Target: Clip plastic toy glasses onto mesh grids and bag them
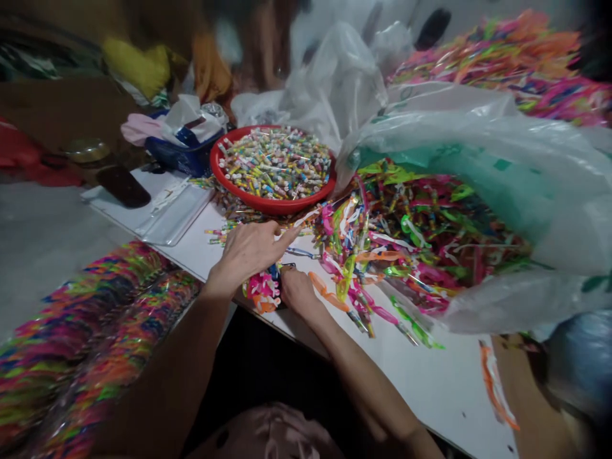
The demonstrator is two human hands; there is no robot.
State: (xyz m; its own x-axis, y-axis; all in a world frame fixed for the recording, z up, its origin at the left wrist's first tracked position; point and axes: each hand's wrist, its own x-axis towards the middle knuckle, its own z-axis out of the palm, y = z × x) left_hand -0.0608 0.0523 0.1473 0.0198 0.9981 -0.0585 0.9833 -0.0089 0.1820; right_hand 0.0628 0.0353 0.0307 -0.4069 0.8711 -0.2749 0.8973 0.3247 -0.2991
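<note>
My left hand (253, 247) reaches over the table edge, palm down, with one finger stretched right towards a white strip end in the pile; its other fingers are partly hidden. Just below it, my right hand (297, 288) is closed at a small bundle of pink, orange and blue plastic pieces (262, 290). How its fingers grip the bundle is hidden. To the right of both hands lies a loose pile of colourful plastic strips with printed tubes (351, 248), spilling from a large clear plastic bag (482, 127).
A red basin (272, 205) full of small printed tubes stands behind my hands. Left of it are a blue basket (184, 156), a dark phone-like object (123, 187) and clear plastic sleeves (174, 213). Packed colourful bundles (90, 319) lie lower left. An orange strip (495, 386) rests at the right edge.
</note>
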